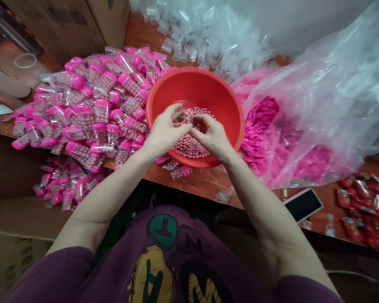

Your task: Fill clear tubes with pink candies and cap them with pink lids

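Both hands are over a red bowl (221, 97) that holds many small pink beads (192, 147). Between the fingertips is a small clear container (188, 115) with pink beads in it. My left hand (169, 128) holds it from the left, thumb and fingers curved round it. My right hand (212, 136) touches it from the right with thumb and fingers pinched together. Another clear piece lies on the beads, partly behind my right hand. Left of the bowl is a large heap of filled clear containers with pink caps (102, 110).
Clear empty containers (189, 42) lie behind the bowl. A plastic bag of pink caps (262, 122) stands at the right, with a phone (303, 205) and red packets (364, 202) beyond. Cardboard boxes (72, 29) stand back left; more filled containers (69, 181) lie below the table edge.
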`<state>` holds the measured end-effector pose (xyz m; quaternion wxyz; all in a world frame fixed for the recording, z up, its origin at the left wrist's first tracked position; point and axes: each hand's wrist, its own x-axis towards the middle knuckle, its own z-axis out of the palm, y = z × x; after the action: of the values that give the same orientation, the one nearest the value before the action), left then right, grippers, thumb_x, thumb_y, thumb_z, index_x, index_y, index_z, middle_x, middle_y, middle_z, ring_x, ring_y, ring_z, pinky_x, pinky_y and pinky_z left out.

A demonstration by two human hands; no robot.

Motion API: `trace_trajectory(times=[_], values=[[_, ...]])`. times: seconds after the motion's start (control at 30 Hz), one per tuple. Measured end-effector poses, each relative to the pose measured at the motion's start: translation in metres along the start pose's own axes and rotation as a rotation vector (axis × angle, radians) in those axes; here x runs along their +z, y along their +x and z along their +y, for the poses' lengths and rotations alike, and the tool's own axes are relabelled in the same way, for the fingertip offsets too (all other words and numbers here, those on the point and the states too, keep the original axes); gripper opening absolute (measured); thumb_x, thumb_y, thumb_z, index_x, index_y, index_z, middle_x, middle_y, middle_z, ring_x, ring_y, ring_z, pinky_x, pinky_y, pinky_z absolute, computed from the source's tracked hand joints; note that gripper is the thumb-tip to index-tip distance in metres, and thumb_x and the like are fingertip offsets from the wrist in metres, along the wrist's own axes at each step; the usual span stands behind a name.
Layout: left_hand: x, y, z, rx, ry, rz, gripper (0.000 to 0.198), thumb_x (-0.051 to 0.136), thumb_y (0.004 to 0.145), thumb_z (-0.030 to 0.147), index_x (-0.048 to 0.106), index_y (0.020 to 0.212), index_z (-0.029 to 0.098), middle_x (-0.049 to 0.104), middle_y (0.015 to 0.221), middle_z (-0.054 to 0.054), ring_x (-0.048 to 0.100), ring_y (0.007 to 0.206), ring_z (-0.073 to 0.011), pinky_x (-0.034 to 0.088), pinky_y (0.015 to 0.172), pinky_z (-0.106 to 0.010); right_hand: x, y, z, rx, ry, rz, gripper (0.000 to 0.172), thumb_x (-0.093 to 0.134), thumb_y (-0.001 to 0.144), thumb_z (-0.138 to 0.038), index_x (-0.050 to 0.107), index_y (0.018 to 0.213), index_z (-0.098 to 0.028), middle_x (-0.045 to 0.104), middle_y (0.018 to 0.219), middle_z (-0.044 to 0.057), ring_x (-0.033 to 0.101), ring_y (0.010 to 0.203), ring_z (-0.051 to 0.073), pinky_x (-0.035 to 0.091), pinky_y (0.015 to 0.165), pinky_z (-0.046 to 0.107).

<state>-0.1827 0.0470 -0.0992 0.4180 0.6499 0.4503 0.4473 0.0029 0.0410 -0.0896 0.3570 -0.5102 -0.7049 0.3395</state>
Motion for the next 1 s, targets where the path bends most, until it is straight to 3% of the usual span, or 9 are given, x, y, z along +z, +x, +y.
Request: trace_trajectory(times=[0.13, 0.27, 0.43, 0.63, 0.73, 0.83, 0.9, 1.0], values=[[0.015, -0.002, 0.019, -0.143, -0.319, -0.050, 0.035, 0.054, 0.097, 0.015, 0.067, 0.130, 0.015, 0.078, 0.125, -0.012, 0.075, 0.118, -0.0207, 0.063, 0.106, -0.038, -0.003, -0.019, -0.010, 0.042, 0.034, 0.065, 0.044, 0.072, 0.093, -0.045, 0.064, 0.130, -0.021, 0.076, 0.096, 0.004, 0.067, 0.075, 0.017, 0.058, 0.070, 0.033], [0.006, -0.007, 0.042, -0.340, -0.557, -0.206, 0.028, 0.059, 0.094, 0.013, 0.074, 0.118, 0.014, 0.080, 0.115, -0.011, 0.076, 0.096, -0.0170, 0.066, 0.084, -0.032, -0.036, -0.028, -0.024, -0.042, -0.054, 0.053, 0.038, 0.057, 0.101, -0.032, 0.059, 0.139, -0.024, 0.073, 0.102, 0.004, 0.067, 0.082, 0.018, 0.060, 0.079, 0.036], [-0.001, -0.012, 0.057, -0.414, -0.677, -0.292, 0.024, 0.064, 0.087, 0.007, 0.079, 0.104, 0.014, 0.079, 0.101, -0.006, 0.071, 0.083, -0.0114, 0.058, 0.073, -0.023, -0.063, -0.025, -0.040, -0.168, -0.095, -0.165, 0.034, 0.062, 0.095, -0.024, 0.069, 0.128, -0.025, 0.073, 0.117, 0.006, 0.068, 0.103, 0.020, 0.060, 0.096, 0.040], [-0.007, -0.009, 0.049, -0.422, -0.625, -0.329, 0.019, 0.068, 0.082, 0.006, 0.080, 0.094, 0.014, 0.075, 0.086, -0.004, 0.068, 0.077, -0.0122, 0.054, 0.071, -0.023, -0.056, -0.015, -0.035, -0.030, 0.152, -0.356, 0.029, 0.077, 0.090, -0.034, 0.068, 0.117, -0.027, 0.075, 0.100, 0.001, 0.069, 0.092, 0.019, 0.061, 0.082, 0.036], [-0.009, -0.005, 0.046, -0.421, -0.590, -0.322, 0.013, 0.070, 0.082, 0.008, 0.078, 0.090, 0.015, 0.074, 0.084, -0.004, 0.067, 0.075, -0.0130, 0.053, 0.068, -0.024, -0.053, -0.007, -0.032, 0.035, 0.217, -0.397, 0.028, 0.085, 0.083, -0.036, 0.069, 0.102, -0.025, 0.074, 0.094, 0.001, 0.066, 0.083, 0.017, 0.058, 0.069, 0.030], [-0.009, 0.000, 0.044, -0.437, -0.554, -0.254, 0.014, 0.070, 0.080, 0.007, 0.077, 0.089, 0.015, 0.072, 0.082, -0.003, 0.067, 0.073, -0.0130, 0.053, 0.066, -0.024, -0.054, 0.000, -0.028, 0.119, 0.313, -0.413, 0.027, 0.086, 0.084, -0.040, 0.068, 0.096, -0.023, 0.068, 0.079, -0.002, 0.054, 0.063, 0.011, 0.045, 0.052, 0.024], [-0.009, 0.003, 0.042, -0.444, -0.555, -0.180, 0.017, 0.069, 0.081, 0.007, 0.076, 0.093, 0.016, 0.071, 0.083, -0.003, 0.067, 0.073, -0.0133, 0.053, 0.066, -0.025, -0.056, 0.004, -0.020, 0.139, 0.341, -0.348, 0.025, 0.083, 0.088, -0.041, 0.068, 0.095, -0.022, 0.064, 0.072, -0.003, 0.049, 0.057, 0.009, 0.040, 0.048, 0.024], [-0.009, 0.003, 0.041, -0.439, -0.612, -0.073, 0.016, 0.071, 0.086, 0.013, 0.074, 0.101, 0.017, 0.071, 0.086, -0.003, 0.069, 0.076, -0.0147, 0.054, 0.067, -0.026, -0.062, 0.015, -0.002, 0.118, 0.221, -0.237, 0.022, 0.076, 0.093, -0.039, 0.071, 0.105, -0.022, 0.071, 0.083, 0.001, 0.059, 0.063, 0.013, 0.049, 0.054, 0.028]])
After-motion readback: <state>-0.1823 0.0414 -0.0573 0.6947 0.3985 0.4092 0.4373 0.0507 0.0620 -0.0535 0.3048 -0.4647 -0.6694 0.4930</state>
